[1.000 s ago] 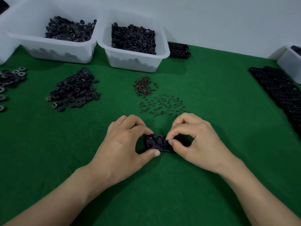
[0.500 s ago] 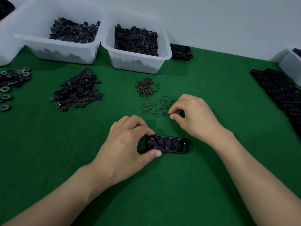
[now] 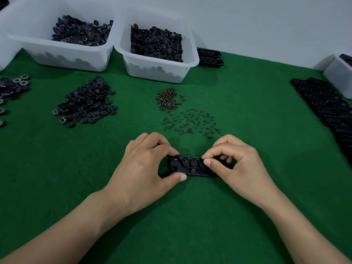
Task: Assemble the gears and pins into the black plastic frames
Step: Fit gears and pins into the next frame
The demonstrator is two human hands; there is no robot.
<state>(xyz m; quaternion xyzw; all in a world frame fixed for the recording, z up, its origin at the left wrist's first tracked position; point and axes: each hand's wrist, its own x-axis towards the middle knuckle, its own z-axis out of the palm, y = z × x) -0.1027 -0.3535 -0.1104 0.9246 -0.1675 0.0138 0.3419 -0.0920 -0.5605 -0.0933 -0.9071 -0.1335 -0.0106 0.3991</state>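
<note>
1. Left of the frame [image 3: 187, 166], the left hand [image 3: 144, 168] clamps its left end between thumb and fingers, steadying it on the table [image 3: 190, 216].
2. Right of the frame, the right hand [image 3: 240, 168] has its grip pinched over the right end, probably seating a pin too small to see.

The frame [image 3: 190, 166] sits on the table [image 3: 247, 197] right in front of the person, left hand [image 3: 144, 168] gripping its left end, right hand [image 3: 240, 168] pinching its right. The pins [image 3: 190, 123] are scattered just behind it, the gear pile [image 3: 87, 103] is further left, the bins [image 3: 152, 70] are behind those, and a row of frames [image 3: 327, 105] runs down the right side.
</note>
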